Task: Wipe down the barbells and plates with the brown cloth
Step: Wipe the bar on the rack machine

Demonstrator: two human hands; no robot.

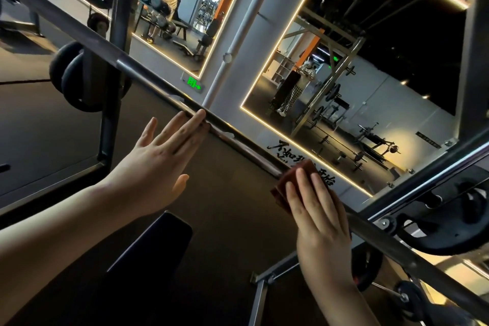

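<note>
Brown cloth [289, 183] under flat right hand [320, 225] on barbell [137, 69]; flat left hand [158, 156] touches it; bench [158, 241] below.

one wide camera, worn on the person's head, faces forward and down and is rolled hard, so the barbell [148, 79] crosses from 10 o'clock to 4 o'clock. it sits close: left hand [158, 156] at 9 o'clock, right hand [320, 222] at 5 o'clock, both large. wall mirrors [397, 47] stand farther off, 12 to 2 o'clock.

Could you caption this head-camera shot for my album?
Right hand presses a folded brown cloth on the long steel barbell; left hand touches the bar.
</note>
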